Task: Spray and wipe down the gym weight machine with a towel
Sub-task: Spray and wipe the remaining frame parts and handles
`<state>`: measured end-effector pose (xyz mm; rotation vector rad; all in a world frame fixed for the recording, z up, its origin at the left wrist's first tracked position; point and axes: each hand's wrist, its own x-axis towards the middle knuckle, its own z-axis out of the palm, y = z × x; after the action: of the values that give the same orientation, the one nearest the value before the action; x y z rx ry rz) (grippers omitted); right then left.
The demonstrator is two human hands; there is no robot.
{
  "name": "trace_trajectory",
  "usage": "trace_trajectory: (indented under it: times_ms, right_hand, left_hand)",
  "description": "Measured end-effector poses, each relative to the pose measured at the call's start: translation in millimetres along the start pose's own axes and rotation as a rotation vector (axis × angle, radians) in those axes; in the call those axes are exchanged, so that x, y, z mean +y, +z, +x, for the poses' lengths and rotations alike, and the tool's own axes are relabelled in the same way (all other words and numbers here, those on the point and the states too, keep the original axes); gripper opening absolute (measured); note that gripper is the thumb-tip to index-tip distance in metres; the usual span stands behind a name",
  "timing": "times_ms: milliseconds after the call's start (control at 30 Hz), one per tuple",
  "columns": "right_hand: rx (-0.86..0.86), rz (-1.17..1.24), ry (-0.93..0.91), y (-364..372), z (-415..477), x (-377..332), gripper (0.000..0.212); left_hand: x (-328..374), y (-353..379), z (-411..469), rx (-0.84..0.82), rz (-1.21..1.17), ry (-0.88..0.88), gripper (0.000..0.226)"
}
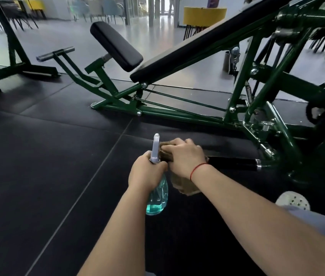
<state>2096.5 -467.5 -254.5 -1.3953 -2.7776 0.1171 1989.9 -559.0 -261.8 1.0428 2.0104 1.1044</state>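
A green-framed weight machine with black pads stretches across the upper half of the head view. Its black handle bar sticks out low at the right, ending in a silver collar. My right hand grips a brown towel wrapped over the near end of that bar; part of the towel hangs below my wrist. My left hand holds a clear spray bottle of blue liquid by its neck, right beside the towel, with the grey nozzle pointing away from me.
Black rubber floor tiles cover the ground. A second green frame stands at the far left. A yellow round seat and chairs sit in the background. My white shoe shows at the lower right.
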Motion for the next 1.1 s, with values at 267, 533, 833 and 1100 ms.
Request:
trace_trajectory:
  times_ms: [267,533,833,1100]
  right_hand:
    - [0.141,0.018,0.014,0.4,-50.5,79.3,0.048]
    - [0.047,0.033,0.43,-39.5,-83.9,150.8,0.04]
    - [-0.246,0.026,0.31,-41.1,9.9,103.4,0.038]
    - [-0.382,0.205,0.067,-21.7,74.5,56.9,0.025]
  left_hand:
    - [15.0,33.5,-3.5,-0.071,0.137,0.024,0.007]
    - [19.7,40.4,-8.4,-0.033,0.217,0.048,0.011]
    - [12.6,35.9,-0.4,-0.07,0.258,0.012,0.006]
    - [12.7,34.1,7.7,-0.101,0.117,-0.074,0.013]
